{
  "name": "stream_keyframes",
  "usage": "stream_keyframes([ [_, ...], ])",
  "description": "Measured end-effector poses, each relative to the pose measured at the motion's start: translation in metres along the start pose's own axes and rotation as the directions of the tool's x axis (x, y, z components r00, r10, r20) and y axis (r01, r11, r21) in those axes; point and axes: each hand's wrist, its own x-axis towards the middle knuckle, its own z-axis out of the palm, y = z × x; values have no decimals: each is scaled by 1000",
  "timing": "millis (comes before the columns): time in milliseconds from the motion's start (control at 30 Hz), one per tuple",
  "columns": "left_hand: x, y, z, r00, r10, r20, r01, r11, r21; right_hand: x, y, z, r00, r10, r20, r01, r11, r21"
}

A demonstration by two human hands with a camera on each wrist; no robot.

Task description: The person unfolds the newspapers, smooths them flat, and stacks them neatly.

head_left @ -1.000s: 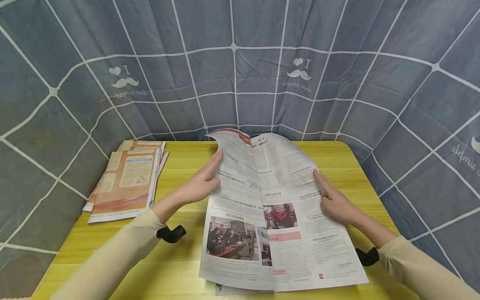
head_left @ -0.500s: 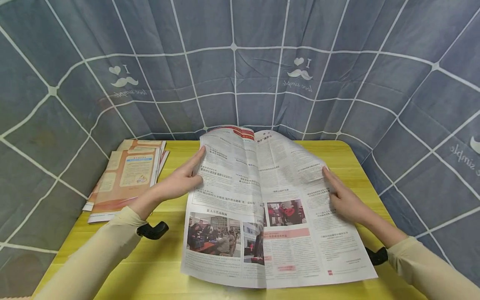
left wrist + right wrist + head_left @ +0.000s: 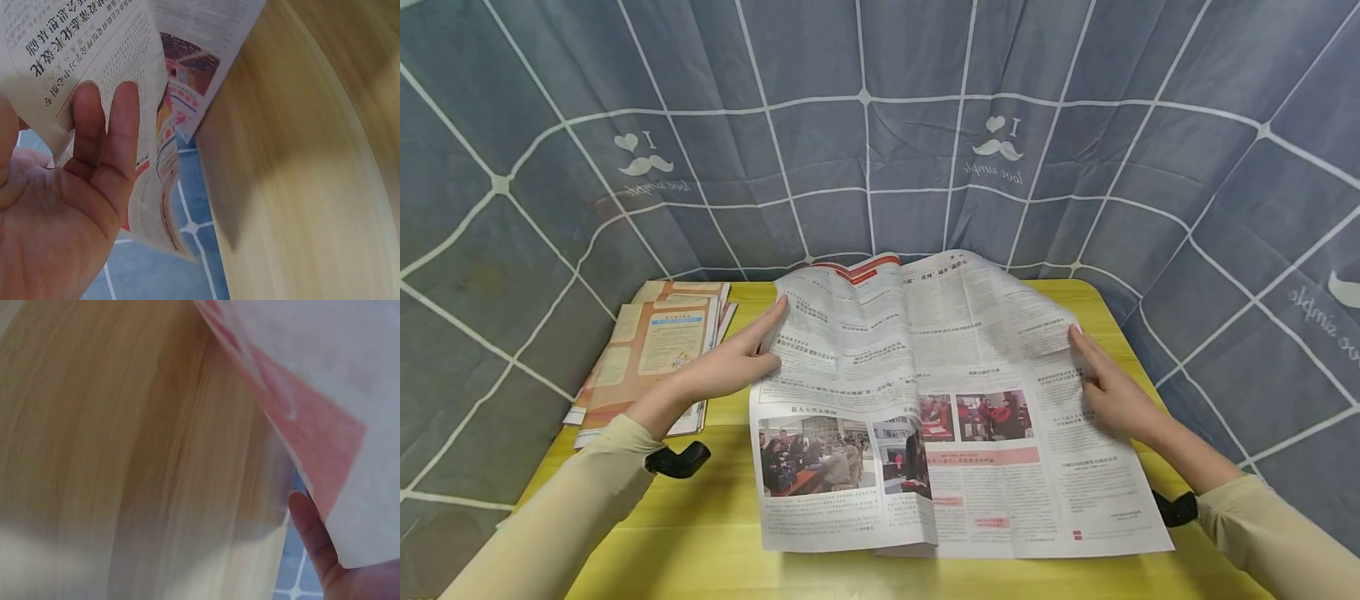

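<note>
The sleeves (image 3: 561,508) are long, cream and softly creased; a black, curved fitting (image 3: 679,459) juts beside each sleeve's end; left hand (image 3: 730,360) and right hand (image 3: 1116,396) are bare.

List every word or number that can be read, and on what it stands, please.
"I" with a heart, "love simple", mirrored: curtain.
"县人大代表", ending blurred: newspaper, head view.
"常态化长效化": newspaper, left wrist view.
"思想基础": newspaper, same view.
Other newspaper print and stacked papers: too small or blurred.
</note>
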Motion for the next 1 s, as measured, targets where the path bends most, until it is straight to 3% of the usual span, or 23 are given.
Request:
stream_keyframes([
  [233,-3,-1,-7,1000,-8,16,7,999,34,-1,2,-6,1000,-4,-13,4,1000,-11],
  [467,-4,-2,-11,1000,-17,-18,18,998,53,-2,1,-16,1000,-17,13,17,1000,-5],
  [800,-9,-3,-21,996,-21,-82,29,994,103,-3,2,-32,999,-45,-17,44,998,-50],
  [1000,-9,-10,-25,996,-24,-88,34,993,110,-3,3,-36,999,-31,-10,30,997,-70],
])
